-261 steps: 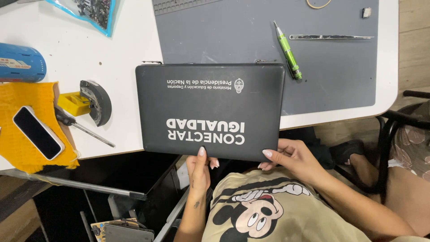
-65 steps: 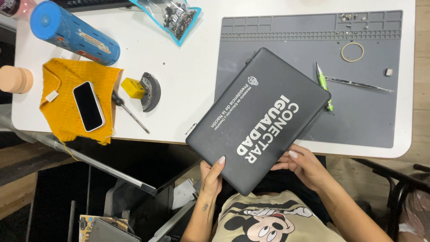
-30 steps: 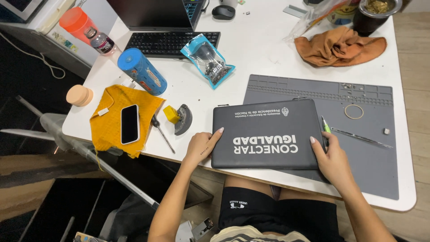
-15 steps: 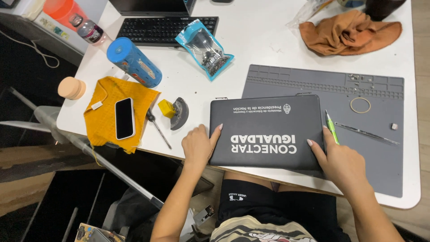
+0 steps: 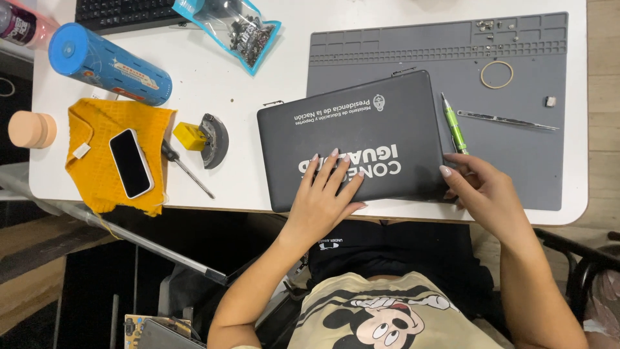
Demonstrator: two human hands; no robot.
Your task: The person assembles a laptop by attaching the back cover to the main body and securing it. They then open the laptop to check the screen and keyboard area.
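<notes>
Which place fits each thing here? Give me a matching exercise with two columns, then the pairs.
Things:
1. phone
2. left hand
3. green pen
4. rubber band

Places:
A. flat on the laptop lid
B. on the yellow cloth
C. upper right of the grey mat
D. beside the laptop's right edge

Pairs: 1-B, 2-A, 3-D, 4-C. The right hand grips the closed laptop at its right edge.

You've got bright, even overhead light w/ soft, short shadows under the blue tube (image 5: pixel 110 63) & screwdriver (image 5: pixel 186 169). Mild sheen on the white table (image 5: pixel 213 77) & clear bag (image 5: pixel 234 29). Pic's sharp throughout, no motion blur. Under-table area is dark, low detail.
</notes>
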